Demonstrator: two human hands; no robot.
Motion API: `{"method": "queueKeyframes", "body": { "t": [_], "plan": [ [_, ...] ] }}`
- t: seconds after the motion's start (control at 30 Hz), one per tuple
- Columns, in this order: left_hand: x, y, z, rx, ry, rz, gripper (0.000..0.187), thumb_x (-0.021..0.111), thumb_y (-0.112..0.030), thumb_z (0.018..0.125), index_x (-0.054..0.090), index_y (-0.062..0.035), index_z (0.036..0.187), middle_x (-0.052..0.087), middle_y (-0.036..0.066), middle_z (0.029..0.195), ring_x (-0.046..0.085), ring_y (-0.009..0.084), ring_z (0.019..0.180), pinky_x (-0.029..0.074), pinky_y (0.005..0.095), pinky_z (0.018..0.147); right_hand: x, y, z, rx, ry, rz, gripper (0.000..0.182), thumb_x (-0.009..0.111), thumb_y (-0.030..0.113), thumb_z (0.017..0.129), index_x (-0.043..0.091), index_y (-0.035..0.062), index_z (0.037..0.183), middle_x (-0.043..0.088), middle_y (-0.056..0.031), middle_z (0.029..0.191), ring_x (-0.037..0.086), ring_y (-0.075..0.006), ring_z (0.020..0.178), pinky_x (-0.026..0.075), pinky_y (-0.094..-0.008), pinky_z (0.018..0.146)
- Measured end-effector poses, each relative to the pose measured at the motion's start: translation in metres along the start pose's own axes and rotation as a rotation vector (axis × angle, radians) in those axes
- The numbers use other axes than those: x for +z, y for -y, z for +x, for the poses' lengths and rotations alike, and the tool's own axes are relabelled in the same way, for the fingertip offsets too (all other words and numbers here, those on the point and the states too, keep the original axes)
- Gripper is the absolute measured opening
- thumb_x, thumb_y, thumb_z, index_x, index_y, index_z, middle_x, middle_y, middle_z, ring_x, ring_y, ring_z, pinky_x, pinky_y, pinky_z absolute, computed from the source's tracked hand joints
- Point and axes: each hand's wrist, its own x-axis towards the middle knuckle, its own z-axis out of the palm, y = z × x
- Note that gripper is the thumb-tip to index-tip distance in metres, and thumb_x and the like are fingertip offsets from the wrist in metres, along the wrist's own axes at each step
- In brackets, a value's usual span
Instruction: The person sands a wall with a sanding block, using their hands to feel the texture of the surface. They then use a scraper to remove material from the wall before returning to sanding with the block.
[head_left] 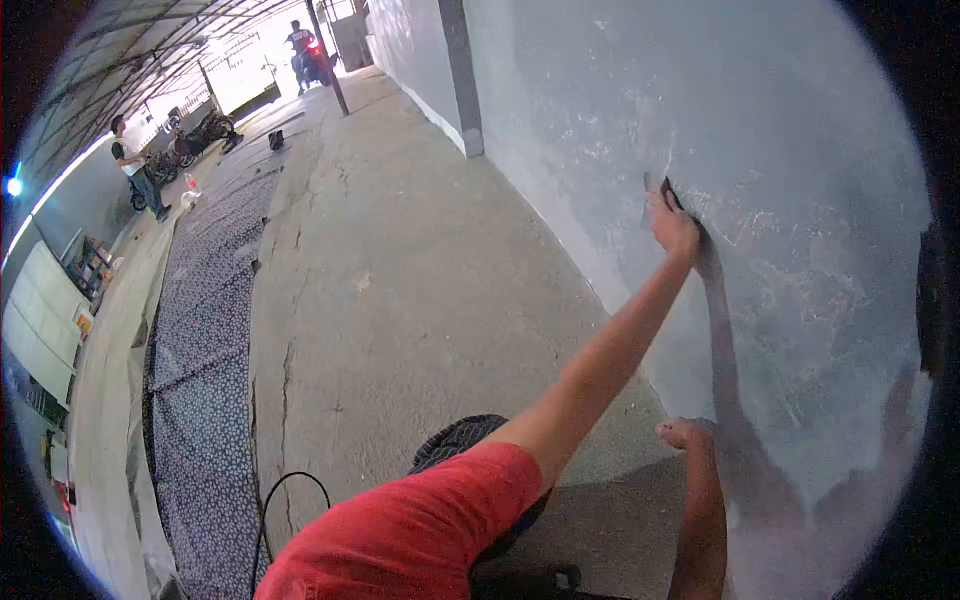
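My left hand point(674, 228) reaches out at the end of a red-sleeved arm and presses against the grey wall point(800, 120). Its fingers are drawn together over something thin and dark-edged, mostly hidden and slightly blurred, that I cannot make out. Pale scratches and scuffed patches mark the wall around it. Lower down, my right hand point(688, 433) is curled closed close to the foot of the wall; whatever it may hold is hidden. Shadows of my arm and body fall on the wall.
A dark ridged round thing point(462, 438) lies beside my arm on the cracked concrete floor point(400, 260). A patterned sheet point(205, 400) runs along the left. A person point(140, 170) stands near parked motorcycles point(205, 135); another person point(300, 48) is on a motorcycle at the far end.
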Motion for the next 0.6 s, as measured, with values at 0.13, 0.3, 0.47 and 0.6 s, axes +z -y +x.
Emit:
{"method": "queueKeyframes", "body": {
  "t": [0.13, 0.3, 0.47, 0.6],
  "plan": [
    [-0.014, 0.005, -0.029, 0.125, 0.119, -0.038, 0.04, 0.036, -0.01, 0.093, 0.039, -0.0044, 0.133, 0.033, 0.023, 0.14, 0.034, 0.0387, 0.127, 0.031, 0.0397, 0.103, -0.021, 0.01, -0.022, 0.129, 0.002, -0.071, 0.045, 0.046, 0.049, 0.087, 0.056, 0.0241, 0.123, 0.052, -0.0101, 0.13, 0.047, -0.0348, 0.12, 0.035, -0.0461, 0.101],
    [-0.021, 0.002, -0.061, 0.206, 0.186, -0.056, 0.05, 0.035, -0.003, 0.09, 0.03, -0.0072, 0.14, 0.021, 0.022, 0.146, 0.024, 0.0359, 0.134, 0.026, 0.0382, 0.108, -0.019, 0.014, 0.015, 0.064, -0.01, -0.159, 0.046, 0.047, 0.048, 0.086, 0.055, 0.0232, 0.124, 0.051, -0.0102, 0.13, 0.046, -0.0325, 0.121, 0.035, -0.0453, 0.101],
    [-0.017, 0.009, -0.023, 0.21, 0.213, 0.006, 0.046, 0.037, -0.008, 0.094, 0.031, -0.0075, 0.139, 0.023, 0.022, 0.145, 0.022, 0.0362, 0.134, 0.025, 0.0384, 0.108, -0.001, 0.012, 0.06, -0.111, -0.021, 0.026, 0.048, 0.048, 0.047, 0.085, 0.057, 0.0174, 0.121, 0.056, -0.0124, 0.124, 0.052, -0.0356, 0.114, 0.039, -0.0441, 0.098],
    [-0.006, 0.01, -0.008, 0.179, 0.083, -0.009, 0.04, 0.042, -0.013, 0.094, 0.041, -0.0071, 0.133, 0.032, 0.023, 0.14, 0.031, 0.0356, 0.131, 0.03, 0.0373, 0.105, -0.007, 0.033, 0.036, -0.103, 0.042, 0.028, 0.048, 0.047, 0.043, 0.088, 0.054, 0.0131, 0.124, 0.053, -0.0125, 0.127, 0.05, -0.0325, 0.116, 0.038, -0.0425, 0.098]
  ]
}}
